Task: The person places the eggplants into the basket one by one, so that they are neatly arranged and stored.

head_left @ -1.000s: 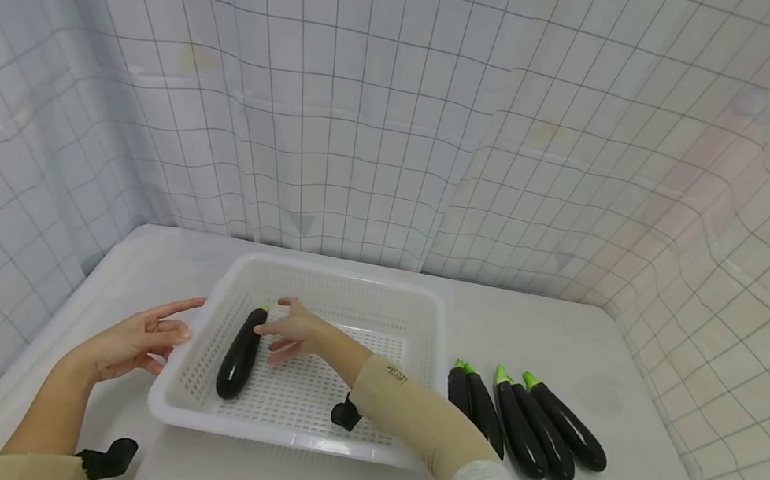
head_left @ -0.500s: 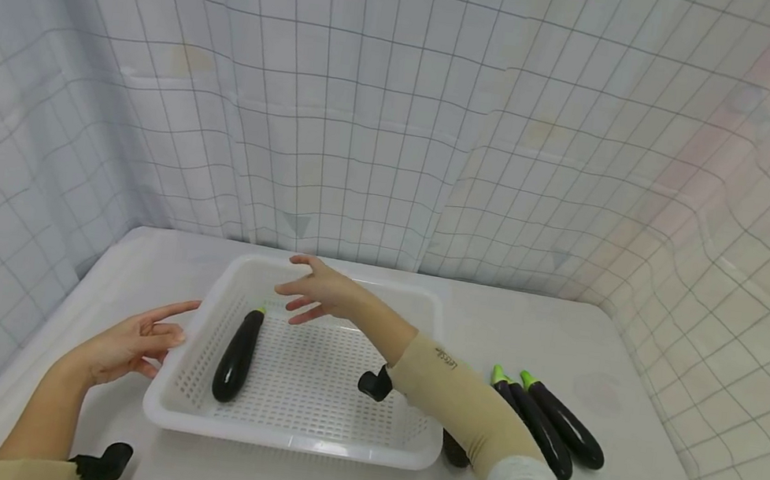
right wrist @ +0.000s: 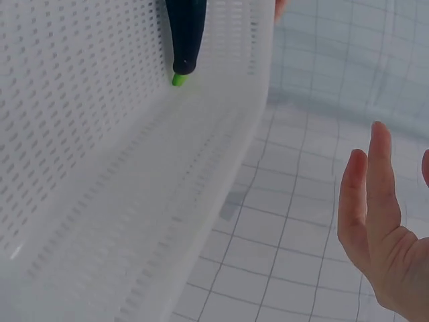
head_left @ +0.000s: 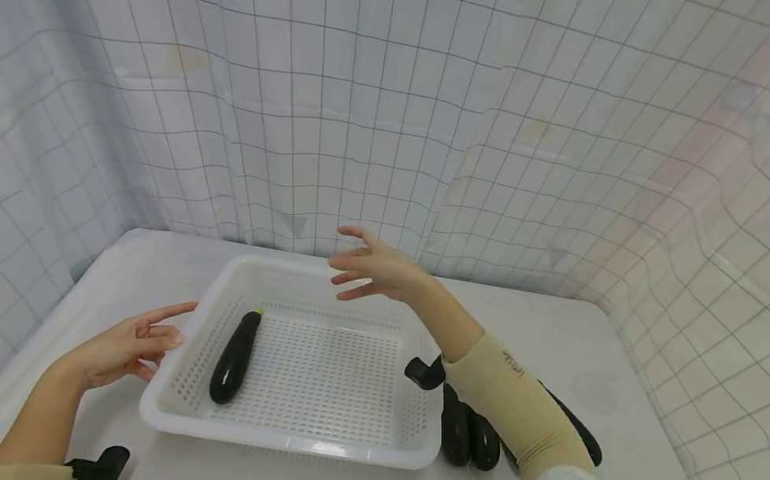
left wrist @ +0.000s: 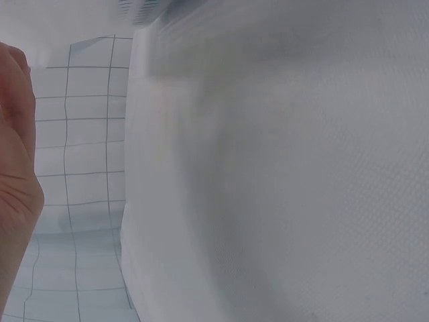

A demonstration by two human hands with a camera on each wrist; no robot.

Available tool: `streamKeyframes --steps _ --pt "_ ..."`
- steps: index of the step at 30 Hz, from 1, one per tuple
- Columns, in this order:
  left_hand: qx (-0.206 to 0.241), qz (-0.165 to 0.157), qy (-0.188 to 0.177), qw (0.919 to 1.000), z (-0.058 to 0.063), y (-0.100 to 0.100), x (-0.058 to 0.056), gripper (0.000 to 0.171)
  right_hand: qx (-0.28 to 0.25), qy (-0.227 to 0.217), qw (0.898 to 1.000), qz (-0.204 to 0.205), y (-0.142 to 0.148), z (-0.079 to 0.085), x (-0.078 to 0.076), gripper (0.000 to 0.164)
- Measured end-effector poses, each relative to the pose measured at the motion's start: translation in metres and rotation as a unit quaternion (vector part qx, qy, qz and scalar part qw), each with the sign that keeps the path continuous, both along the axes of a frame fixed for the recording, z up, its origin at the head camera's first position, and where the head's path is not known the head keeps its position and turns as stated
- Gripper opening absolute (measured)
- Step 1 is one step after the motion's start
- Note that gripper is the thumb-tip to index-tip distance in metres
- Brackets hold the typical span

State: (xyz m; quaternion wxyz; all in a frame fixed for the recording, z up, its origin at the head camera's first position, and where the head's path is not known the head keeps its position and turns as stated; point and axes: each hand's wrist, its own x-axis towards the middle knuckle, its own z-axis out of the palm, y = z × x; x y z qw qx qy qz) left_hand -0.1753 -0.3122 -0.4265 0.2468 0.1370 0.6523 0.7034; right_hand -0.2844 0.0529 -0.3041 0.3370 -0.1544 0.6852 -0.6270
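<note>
Eggplant [head_left: 234, 357] lies in white basket [head_left: 326, 384]; right hand [head_left: 385, 269] hovers.

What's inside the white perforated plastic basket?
One long, glossy black eggplant lies inside the basket at left. The floor beneath is covered. In the head view, the right hand hides part of the far rim.

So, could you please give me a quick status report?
Left hand at left rim of basket; right hand empty, raised near far rim. One eggplant inside. Right sleeve partly hiding outside eggplants.
</note>
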Motion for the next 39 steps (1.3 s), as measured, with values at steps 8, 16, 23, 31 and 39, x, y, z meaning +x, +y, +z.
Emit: streamKeyframes --steps 8,16,23,31,39 --pt "-0.011 0.010 0.003 0.9999 0.000 -0.002 0.001 0.051 -0.008 0.025 0.999 -0.019 0.048 0.012 -0.005 0.062" --pt "-0.012 0.010 0.004 0.9999 -0.001 -0.003 0.003 0.051 -0.028 0.038 0.998 -0.047 0.097 0.013 -0.008 0.062" --pt "-0.015 0.015 0.006 0.9998 -0.002 -0.003 0.003 0.051 -0.048 0.043 0.996 -0.062 0.143 0.004 -0.009 0.059" --pt "-0.016 0.013 0.005 0.9998 -0.002 -0.002 0.002 0.051 -0.022 0.058 0.996 -0.069 0.191 -0.010 -0.006 0.058" --pt "-0.012 0.008 0.003 0.9999 -0.003 -0.001 0.001 0.051 -0.032 0.091 0.991 -0.091 0.243 -0.022 0.000 0.045"
